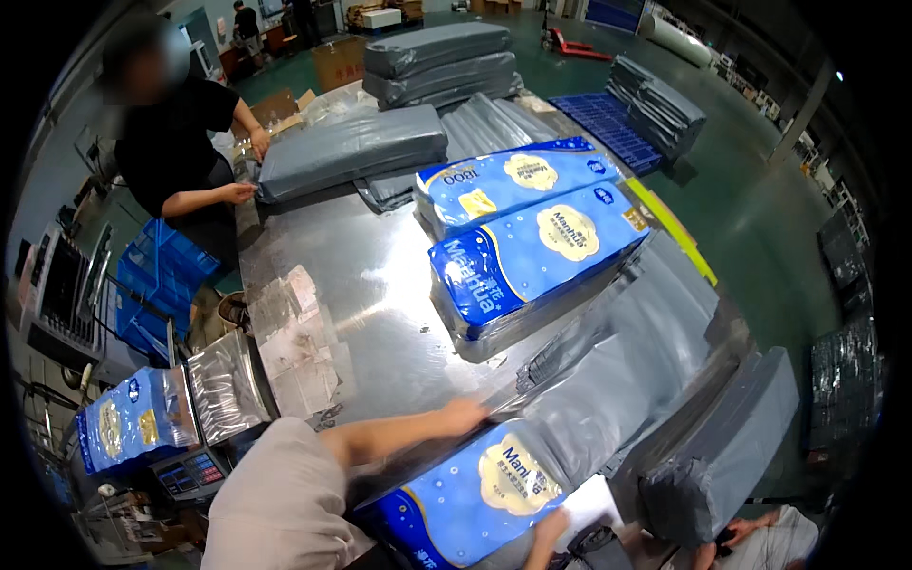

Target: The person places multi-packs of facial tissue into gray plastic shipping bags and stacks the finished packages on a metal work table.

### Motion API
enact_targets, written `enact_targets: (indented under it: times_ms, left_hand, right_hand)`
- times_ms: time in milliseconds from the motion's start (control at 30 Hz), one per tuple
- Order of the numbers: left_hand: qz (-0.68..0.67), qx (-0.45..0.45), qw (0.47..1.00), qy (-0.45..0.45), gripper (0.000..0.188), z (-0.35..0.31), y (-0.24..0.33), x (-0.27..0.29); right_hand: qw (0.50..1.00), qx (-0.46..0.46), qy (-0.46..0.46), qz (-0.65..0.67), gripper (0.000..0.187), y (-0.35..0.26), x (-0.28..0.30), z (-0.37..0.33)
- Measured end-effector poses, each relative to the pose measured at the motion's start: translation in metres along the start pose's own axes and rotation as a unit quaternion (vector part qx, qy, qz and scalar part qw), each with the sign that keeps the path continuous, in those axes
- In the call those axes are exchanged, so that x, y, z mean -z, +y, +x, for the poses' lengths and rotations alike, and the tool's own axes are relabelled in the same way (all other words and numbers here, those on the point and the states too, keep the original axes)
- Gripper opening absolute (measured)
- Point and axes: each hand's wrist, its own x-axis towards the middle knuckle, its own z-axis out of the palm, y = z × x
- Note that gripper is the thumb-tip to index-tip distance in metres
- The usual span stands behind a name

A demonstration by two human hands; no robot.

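A blue plastic-wrapped tissue pack [442, 508] lies close to me at the front of the metal table. Its far end meets the mouth of a grey plastic bag [617, 389], which is spread flat on a pile of bags. My left hand [464, 416] reaches across the pack's far left side, next to the bag's edge; its fingers are smeared by motion. My right hand [549, 525] grips the pack's near right edge. Two more blue tissue packs [541, 252] stand side by side beyond the bag.
At the far left, a co-worker [180, 123] handles a grey wrapped bundle [351, 152]. More grey bundles [437, 62] are stacked behind. Another person's hands [746, 532] touch a grey bundle [722, 451] at right. A pack rests on a scale [185, 475] at left.
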Motion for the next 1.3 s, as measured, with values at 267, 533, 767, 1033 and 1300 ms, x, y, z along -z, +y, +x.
enact_targets:
  times_ms: [267, 533, 767, 1033, 1300]
  left_hand:
    - [-0.099, -0.057, 0.945, -0.305, 0.031, -0.377, -0.051, -0.024]
    - [-0.001, -0.075, 0.973, -0.218, 0.032, -0.276, 0.083, 0.064]
    - [-0.051, 0.062, 0.973, -0.217, 0.042, -0.347, -0.016, 0.056]
    - [-0.290, 0.155, 0.927, -0.183, 0.042, -0.382, -0.006, 0.060]
    - [-0.149, 0.142, 0.965, -0.160, 0.039, -0.387, -0.006, 0.074]
  right_hand:
    - [0.902, -0.037, -0.325, 0.281, 0.052, -0.152, 0.020, -0.230]
    - [0.882, -0.204, -0.293, 0.308, 0.057, -0.214, 0.108, -0.249]
    - [0.977, -0.187, -0.101, 0.026, 0.033, -0.130, 0.053, -0.328]
    - [0.975, -0.027, 0.116, 0.188, 0.018, -0.262, 0.041, -0.351]
    - [0.989, -0.011, -0.131, 0.063, 0.035, -0.260, 0.023, -0.269]
